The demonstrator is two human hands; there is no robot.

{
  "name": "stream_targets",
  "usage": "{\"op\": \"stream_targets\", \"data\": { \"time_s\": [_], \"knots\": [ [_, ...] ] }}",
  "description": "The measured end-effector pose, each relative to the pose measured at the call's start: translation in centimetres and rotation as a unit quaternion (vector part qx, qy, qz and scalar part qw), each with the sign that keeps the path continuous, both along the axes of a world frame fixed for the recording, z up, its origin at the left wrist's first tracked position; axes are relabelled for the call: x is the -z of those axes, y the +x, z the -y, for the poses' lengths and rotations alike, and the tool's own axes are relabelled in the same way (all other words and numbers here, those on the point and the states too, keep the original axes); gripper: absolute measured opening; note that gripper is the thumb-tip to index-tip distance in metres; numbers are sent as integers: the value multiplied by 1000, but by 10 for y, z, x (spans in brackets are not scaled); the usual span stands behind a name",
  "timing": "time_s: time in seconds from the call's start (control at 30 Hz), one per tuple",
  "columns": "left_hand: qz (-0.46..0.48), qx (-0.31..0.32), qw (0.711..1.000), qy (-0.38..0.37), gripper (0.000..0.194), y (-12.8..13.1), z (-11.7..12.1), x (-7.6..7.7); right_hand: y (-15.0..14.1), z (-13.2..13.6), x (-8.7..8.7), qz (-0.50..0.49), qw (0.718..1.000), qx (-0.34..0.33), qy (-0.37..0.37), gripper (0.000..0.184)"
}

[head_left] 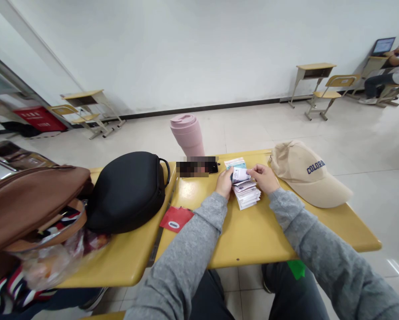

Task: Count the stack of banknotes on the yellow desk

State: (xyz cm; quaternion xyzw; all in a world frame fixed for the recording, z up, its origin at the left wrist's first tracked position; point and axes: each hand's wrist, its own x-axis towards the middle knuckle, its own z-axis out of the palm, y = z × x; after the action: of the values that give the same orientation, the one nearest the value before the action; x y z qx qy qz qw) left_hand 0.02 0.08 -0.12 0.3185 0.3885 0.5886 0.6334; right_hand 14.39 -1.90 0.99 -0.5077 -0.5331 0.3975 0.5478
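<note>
My left hand [224, 182] is closed on a small white and purple printed paper slip [240, 174], holding its left side. The fingers of my right hand [265, 178] pinch the slip's right edge. Just below, a fanned pile of similar white and purple slips [248, 196] lies on the yellow desk [253, 242]. Behind the held slip are blue-green printed pieces [234, 163], partly hidden by it and my left hand. Whether these are cards or folded papers is too small to tell.
A pink tumbler [188, 133] stands at the desk's far edge, behind a dark, pixelated object [213, 165]. A beige cap [311, 175] lies right, a red packet [177, 219] left. On the adjoining desk are a black round case [128, 191] and a brown bag [33, 200].
</note>
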Motion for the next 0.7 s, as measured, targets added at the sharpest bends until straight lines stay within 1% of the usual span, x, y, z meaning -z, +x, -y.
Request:
{"op": "stream_targets", "data": {
  "time_s": [0.17, 0.3, 0.57, 0.7],
  "knots": [
    [-5, -1, 1000, 5, 38, -1, -1, 2, -1, 1, -1, -44, 999, -26, -12, 28],
    [-8, -5, 1000, 7, 37, -1, 1, -1, -2, 1, -1, -64, 996, -47, -28, 27],
    [-16, -8, 1000, 20, 37, 0, 2, -3, -3, 1, -1, -81, 995, -49, -35, 27],
    [-12, -4, 1000, 13, 38, 0, 2, -2, -3, 1, -1, -82, 995, -51, -36, 28]
  ]
}}
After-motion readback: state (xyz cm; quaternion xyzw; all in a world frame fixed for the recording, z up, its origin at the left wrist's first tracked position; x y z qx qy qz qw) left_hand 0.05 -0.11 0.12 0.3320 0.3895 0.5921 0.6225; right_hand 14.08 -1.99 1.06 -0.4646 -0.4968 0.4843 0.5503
